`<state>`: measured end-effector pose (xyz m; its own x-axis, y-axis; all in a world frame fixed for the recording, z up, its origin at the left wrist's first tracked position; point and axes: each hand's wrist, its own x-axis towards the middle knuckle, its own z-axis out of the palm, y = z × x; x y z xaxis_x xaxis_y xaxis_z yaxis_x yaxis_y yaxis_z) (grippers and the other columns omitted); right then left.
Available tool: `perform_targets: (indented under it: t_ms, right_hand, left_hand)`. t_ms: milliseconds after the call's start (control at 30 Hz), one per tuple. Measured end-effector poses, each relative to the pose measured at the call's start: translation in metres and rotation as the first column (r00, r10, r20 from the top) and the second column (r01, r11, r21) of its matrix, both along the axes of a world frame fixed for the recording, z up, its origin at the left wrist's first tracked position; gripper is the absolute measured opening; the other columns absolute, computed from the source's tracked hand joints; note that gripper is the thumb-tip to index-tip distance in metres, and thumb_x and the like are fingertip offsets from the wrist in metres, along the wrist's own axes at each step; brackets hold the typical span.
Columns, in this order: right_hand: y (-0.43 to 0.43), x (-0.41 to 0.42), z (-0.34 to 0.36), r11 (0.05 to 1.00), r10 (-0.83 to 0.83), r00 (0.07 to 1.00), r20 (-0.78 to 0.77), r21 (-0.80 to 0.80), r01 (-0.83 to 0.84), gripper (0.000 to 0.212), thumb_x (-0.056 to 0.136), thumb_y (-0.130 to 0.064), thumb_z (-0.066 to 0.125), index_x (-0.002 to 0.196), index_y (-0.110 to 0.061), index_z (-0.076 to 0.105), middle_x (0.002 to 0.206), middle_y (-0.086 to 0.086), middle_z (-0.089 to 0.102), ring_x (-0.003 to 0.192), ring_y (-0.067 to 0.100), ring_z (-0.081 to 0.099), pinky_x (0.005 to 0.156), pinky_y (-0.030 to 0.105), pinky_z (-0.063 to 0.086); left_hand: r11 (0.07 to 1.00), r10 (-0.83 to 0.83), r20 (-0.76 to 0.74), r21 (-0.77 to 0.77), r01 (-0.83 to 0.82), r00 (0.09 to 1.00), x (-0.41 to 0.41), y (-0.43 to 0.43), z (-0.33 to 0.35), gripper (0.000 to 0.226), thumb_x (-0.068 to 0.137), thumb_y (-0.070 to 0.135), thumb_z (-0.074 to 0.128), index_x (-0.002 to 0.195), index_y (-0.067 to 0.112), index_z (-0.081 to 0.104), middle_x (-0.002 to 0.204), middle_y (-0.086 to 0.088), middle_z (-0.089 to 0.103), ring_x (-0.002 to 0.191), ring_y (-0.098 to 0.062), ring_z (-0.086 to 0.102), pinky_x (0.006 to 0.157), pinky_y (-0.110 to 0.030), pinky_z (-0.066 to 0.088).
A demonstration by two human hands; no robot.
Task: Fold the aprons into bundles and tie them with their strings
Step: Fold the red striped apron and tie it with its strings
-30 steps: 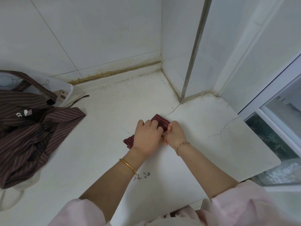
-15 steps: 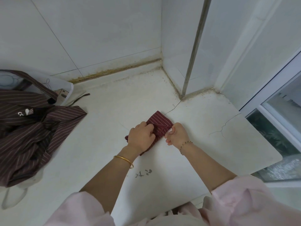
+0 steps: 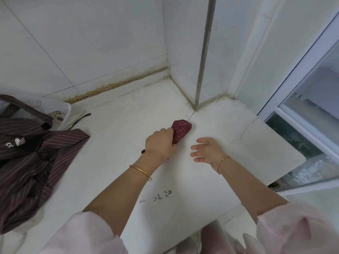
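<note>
- My left hand (image 3: 161, 142) grips the red apron bundle (image 3: 180, 131), fingers curled over its near end.
- The bundle is a small, tight fold of dark red cloth with thin pale stripes. It lies on the white surface (image 3: 110, 162), close to the back corner where the two tiled walls meet, and its far tip points toward that corner.
- A small scrap of the same red cloth (image 3: 143, 151) shows by my left wrist. I cannot tell whether it is a string end or a fold.
- My right hand (image 3: 207, 150) is open, fingers spread and loose, and holds nothing. It is just beside the bundle on the right and does not touch it. I cannot tell whether it rests on the surface or hangs just above it.
- A gold bangle (image 3: 140, 171) sits on my left forearm and a thin cord bracelet (image 3: 222, 163) on my right wrist. Pale pink sleeves (image 3: 88, 233) cover both upper arms.
- At the left edge, well apart from the bundle, lies a loose heap of brown striped aprons (image 3: 36, 158), unfolded, partly spilling from a white tub (image 3: 55, 109) behind it.
- A grey pipe (image 3: 204, 52) runs down the wall to the surface near the corner.
- Thin cracks (image 3: 242, 132) cross the surface on the right, and some dark scribbles (image 3: 159, 196) mark it between my forearms.
- A window (image 3: 311, 107) stands at the right.
</note>
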<state>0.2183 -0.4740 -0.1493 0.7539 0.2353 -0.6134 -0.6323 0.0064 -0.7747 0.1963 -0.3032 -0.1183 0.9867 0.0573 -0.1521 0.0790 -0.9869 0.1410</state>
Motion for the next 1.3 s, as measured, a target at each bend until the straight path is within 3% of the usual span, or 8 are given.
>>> perform_targets:
  t_ms: [100,200,300,433,633,933,1133,1300]
  right_hand:
    - [-0.015,0.015,0.012,0.997,0.001,0.999,0.037,0.079,-0.004,0.042,0.091,-0.011,0.059,0.13,-0.007,0.042,0.108,0.012,0.059,0.095,0.028,0.06,0.079,0.039,0.054]
    - [-0.034,0.032,0.041,0.976,0.098,0.979,0.181,0.175,-0.13,0.044,0.092,-0.029,0.058,0.131,-0.008,0.051,0.123,0.014,0.061,0.112,0.029,0.059,0.093,0.043,0.05]
    - [-0.069,0.055,0.077,0.954,0.064,0.934,0.351,0.252,-0.161,0.04,0.095,-0.026,0.052,0.131,-0.006,0.051,0.127,0.018,0.059,0.114,0.033,0.058,0.096,0.047,0.048]
    - [-0.129,0.085,0.131,0.979,0.003,0.884,0.467,0.18,-0.098,0.039,0.094,-0.024,0.054,0.129,-0.008,0.05,0.121,0.016,0.062,0.105,0.031,0.063,0.089,0.045,0.052]
    - [-0.21,0.133,0.21,0.983,-0.032,0.794,0.607,0.164,-0.086,0.036,0.091,-0.026,0.056,0.123,-0.008,0.055,0.112,0.013,0.067,0.096,0.025,0.066,0.086,0.04,0.055]
    - [-0.281,0.195,0.303,0.951,-0.064,0.735,0.675,0.265,-0.16,0.048,0.082,-0.036,0.059,0.121,-0.007,0.058,0.11,0.013,0.067,0.094,0.024,0.067,0.085,0.039,0.053]
    - [-0.283,0.225,0.349,0.901,-0.098,0.653,0.751,0.346,-0.262,0.041,0.087,-0.027,0.057,0.122,-0.007,0.056,0.113,0.012,0.065,0.097,0.025,0.065,0.088,0.04,0.052]
    - [-0.255,0.255,0.404,0.913,-0.155,0.503,0.85,0.318,-0.256,0.029,0.095,-0.021,0.052,0.122,-0.009,0.051,0.115,0.012,0.061,0.098,0.024,0.062,0.088,0.041,0.053]
  left_hand:
    - [0.903,0.052,-0.029,-0.425,-0.06,0.998,0.016,-0.015,0.032,0.018,0.087,0.026,0.054,0.091,0.011,0.045,0.082,-0.002,0.053,0.079,-0.024,0.055,0.065,-0.033,0.043]
    - [0.576,0.043,-0.154,-0.804,-0.151,0.987,0.03,-0.044,0.064,0.017,0.088,0.017,0.055,0.104,0.01,0.053,0.093,-0.003,0.062,0.087,-0.02,0.061,0.077,-0.031,0.051]
    - [0.336,-0.051,-0.216,-0.923,-0.187,0.975,0.048,-0.07,0.098,0.02,0.089,0.007,0.05,0.107,0.008,0.06,0.102,-0.005,0.067,0.095,-0.018,0.065,0.085,-0.03,0.053]
    - [0.112,-0.078,-0.16,-0.982,-0.15,0.984,0.081,-0.112,0.155,0.029,0.088,0.003,0.032,0.078,0.007,0.059,0.08,-0.002,0.062,0.077,-0.017,0.06,0.076,-0.031,0.052]
    - [0.25,-0.062,0.083,-0.963,0.096,0.995,0.142,-0.192,0.237,0.021,0.093,0.002,0.042,0.088,0.008,0.061,0.081,-0.004,0.064,0.076,-0.018,0.061,0.087,-0.034,0.054]
    - [0.24,0.012,0.253,-0.94,0.243,0.967,0.207,-0.268,0.326,0.021,0.09,-0.008,0.045,0.078,0.008,0.052,0.074,-0.007,0.057,0.068,-0.017,0.059,0.071,-0.026,0.058]
    - [0.327,0.193,0.471,-0.858,0.396,0.861,0.226,-0.286,0.38,0.019,0.09,-0.002,0.044,0.08,0.013,0.045,0.068,0.001,0.056,0.059,-0.011,0.058,0.059,-0.025,0.052]
    - [0.3,0.13,0.648,-0.747,0.593,0.75,0.232,-0.257,0.424,0.011,0.089,0.001,0.056,0.094,0.011,0.055,0.088,-0.005,0.063,0.072,-0.017,0.064,0.072,-0.033,0.059]
